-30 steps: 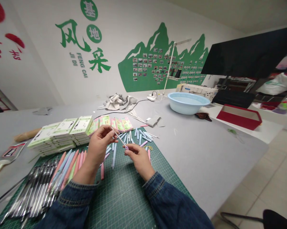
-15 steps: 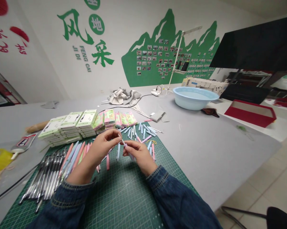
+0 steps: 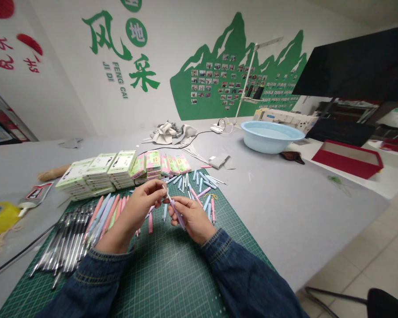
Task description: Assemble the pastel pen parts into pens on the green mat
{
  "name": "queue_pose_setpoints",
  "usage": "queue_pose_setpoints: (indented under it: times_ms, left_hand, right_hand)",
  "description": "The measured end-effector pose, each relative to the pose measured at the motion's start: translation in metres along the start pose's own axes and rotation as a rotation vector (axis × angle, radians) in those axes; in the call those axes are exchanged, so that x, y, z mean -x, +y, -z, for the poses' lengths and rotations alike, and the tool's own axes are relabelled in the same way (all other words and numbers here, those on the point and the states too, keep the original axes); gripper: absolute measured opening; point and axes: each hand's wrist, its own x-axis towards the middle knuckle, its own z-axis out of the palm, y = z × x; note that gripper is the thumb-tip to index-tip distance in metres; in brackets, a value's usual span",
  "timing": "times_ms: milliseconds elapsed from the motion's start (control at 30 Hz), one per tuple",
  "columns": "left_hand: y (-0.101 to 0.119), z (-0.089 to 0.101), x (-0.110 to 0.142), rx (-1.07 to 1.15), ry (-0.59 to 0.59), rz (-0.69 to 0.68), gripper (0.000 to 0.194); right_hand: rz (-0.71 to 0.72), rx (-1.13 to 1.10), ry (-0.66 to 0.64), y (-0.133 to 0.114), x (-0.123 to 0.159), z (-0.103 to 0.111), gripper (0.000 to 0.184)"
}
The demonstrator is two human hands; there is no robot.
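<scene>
Above the green cutting mat [image 3: 172, 274] my two hands meet over a pen. My right hand [image 3: 195, 217] is closed round a purple pen barrel [image 3: 178, 216], which slants down toward me. In a pinch, my left hand [image 3: 144, 201] grips the thin whitish pen refill [image 3: 167, 193] at the barrel's upper end. How deep the refill sits in the barrel I cannot tell. Beyond the hands lie loose blue and pink pen parts [image 3: 202, 181]. Left of my left wrist are pastel pens [image 3: 103, 216] in a row, beside many clear pens with black parts [image 3: 66, 238].
Stacked white-green boxes [image 3: 99, 170] and pink-green boxes [image 3: 152, 163] stand behind the pens. Yellow tape [image 3: 0, 218] and a glue tube [image 3: 35, 196] lie at left. A blue basin [image 3: 272, 137], crumpled cloth [image 3: 169, 132] and a red box [image 3: 347, 159] are farther back.
The purple barrel shows more fully in my right hand, whose fingers have shifted along it. My left hand keeps its pinch at the top. The view has shifted slightly.
</scene>
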Motion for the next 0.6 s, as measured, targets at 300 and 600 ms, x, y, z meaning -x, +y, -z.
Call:
queue_pose_setpoints:
  times_ms: [300, 600]
  left_hand:
    - [-0.002, -0.001, 0.002, -0.025, -0.049, 0.006, 0.012]
    - [-0.002, 0.009, -0.003, -0.070, -0.046, 0.083, 0.026]
  right_hand:
    - [-0.029, 0.044, 0.042, -0.001, 0.002, -0.001, 0.022]
    - [-0.004, 0.140, 0.068, -0.003, 0.002, 0.001, 0.020]
